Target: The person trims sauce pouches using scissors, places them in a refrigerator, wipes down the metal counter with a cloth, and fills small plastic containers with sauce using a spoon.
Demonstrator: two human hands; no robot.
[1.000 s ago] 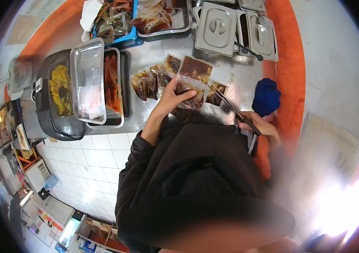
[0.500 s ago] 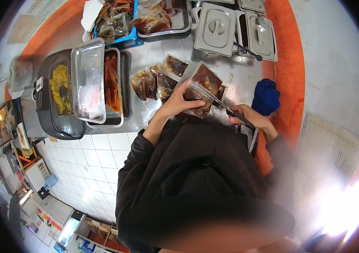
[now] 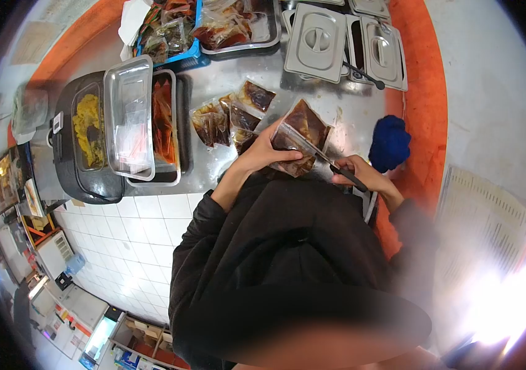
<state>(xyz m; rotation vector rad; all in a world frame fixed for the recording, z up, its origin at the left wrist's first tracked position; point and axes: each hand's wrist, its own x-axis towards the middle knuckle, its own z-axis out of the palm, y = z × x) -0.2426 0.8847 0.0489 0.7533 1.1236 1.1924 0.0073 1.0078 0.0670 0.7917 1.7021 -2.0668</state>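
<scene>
My left hand is closed on clear plastic packets of dark brown sauce, its thumb lying across the lower one. In my right hand is a pair of scissors with black handles. Their metal blades run diagonally over the plastic between the upper and lower packets. Whether the blades are fully closed is too small to tell. Left of my left hand, several more sauce packets lie on the steel table.
A blue cloth lies at the right edge. Steel pans with lids stand at the back right. A tray of packets and a blue basket are behind. On the left are a clear-lidded container and a black rice cooker.
The held packets and scissors have shifted slightly down and toward my body. The upper packet now sits lower and shows more of its face. Both hands keep their hold.
</scene>
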